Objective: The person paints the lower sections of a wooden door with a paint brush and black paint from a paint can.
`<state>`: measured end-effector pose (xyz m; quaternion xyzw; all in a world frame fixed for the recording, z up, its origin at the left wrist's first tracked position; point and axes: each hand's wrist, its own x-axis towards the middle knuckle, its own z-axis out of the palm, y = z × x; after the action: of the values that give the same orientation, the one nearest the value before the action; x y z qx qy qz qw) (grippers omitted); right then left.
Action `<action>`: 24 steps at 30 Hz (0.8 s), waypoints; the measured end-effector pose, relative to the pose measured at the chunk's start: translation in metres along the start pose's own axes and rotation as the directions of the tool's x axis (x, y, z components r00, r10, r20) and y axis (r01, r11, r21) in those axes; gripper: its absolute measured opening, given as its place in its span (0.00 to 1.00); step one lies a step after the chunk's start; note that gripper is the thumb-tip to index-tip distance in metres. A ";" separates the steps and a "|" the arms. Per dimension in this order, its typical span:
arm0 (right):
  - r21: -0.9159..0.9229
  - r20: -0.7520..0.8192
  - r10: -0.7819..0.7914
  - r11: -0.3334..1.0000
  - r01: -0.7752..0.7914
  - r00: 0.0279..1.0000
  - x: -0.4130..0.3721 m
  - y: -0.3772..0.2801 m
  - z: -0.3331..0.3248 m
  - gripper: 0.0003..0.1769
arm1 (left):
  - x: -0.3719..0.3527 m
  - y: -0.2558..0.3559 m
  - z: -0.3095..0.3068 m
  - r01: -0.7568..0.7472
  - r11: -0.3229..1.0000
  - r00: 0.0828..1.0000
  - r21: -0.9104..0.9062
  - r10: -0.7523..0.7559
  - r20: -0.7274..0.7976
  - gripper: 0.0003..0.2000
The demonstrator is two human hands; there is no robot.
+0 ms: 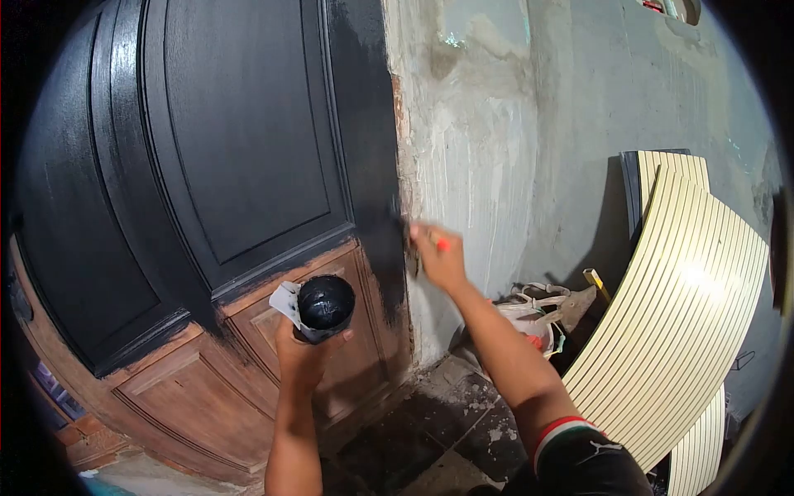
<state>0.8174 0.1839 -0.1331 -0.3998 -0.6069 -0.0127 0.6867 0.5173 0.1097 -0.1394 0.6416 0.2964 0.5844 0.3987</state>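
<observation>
My left hand (308, 351) is wrapped round a cup of black paint (326, 304), held upright in front of the door's bare lower part, with a pale flap at its left side. My right hand (437, 252) is closed round a brush (443, 245) whose reddish handle end shows; its bristle end is blurred at the door's right edge. The wooden door (248, 124) is black on its upper part and brown on its lower panels (194, 397), with ragged black strokes between.
A grey plastered wall (488, 165) adjoins the door's right side. Curved cream slatted panels (670, 314) lean against it at the right. A pale bag (533, 312) with items lies beside them on the dark, debris-strewn floor (397, 438).
</observation>
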 end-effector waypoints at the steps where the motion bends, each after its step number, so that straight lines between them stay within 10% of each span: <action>1: -0.056 0.028 -0.018 0.998 0.020 0.999 -0.031 0.029 0.004 0.17 | -0.002 0.003 0.000 -0.007 1.000 1.000 0.018 0.007 -0.003 0.31; 5: -0.252 0.460 0.424 0.905 -0.343 0.780 -0.074 0.052 -0.017 0.17 | -0.006 0.000 -0.002 -0.028 0.998 0.999 0.050 0.029 -0.023 0.31; 8: -0.328 0.576 0.287 0.939 -0.105 0.765 -0.033 0.062 -0.016 0.19 | -0.003 -0.007 -0.011 -0.009 1.000 1.000 -0.005 0.009 0.020 0.33; 14: -0.205 0.270 0.033 0.978 0.024 0.962 0.115 -0.047 -0.012 0.21 | 0.001 0.009 -0.008 0.014 1.000 1.000 0.006 -0.014 -0.014 0.33; 17: 0.023 -0.155 -0.226 0.972 0.232 0.962 0.101 -0.048 -0.002 0.18 | 0.000 0.010 -0.007 -0.015 0.997 1.000 -0.071 0.015 0.002 0.33; 24: -0.213 0.338 0.144 0.974 -0.073 0.930 -0.046 0.037 -0.023 0.17 | -0.003 0.014 -0.014 -0.026 0.999 1.000 -0.028 0.027 0.013 0.36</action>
<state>0.8431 0.1746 -0.1903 -0.4947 -0.6924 0.0370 0.5239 0.5024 0.1027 -0.1292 0.6437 0.2770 0.5895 0.4017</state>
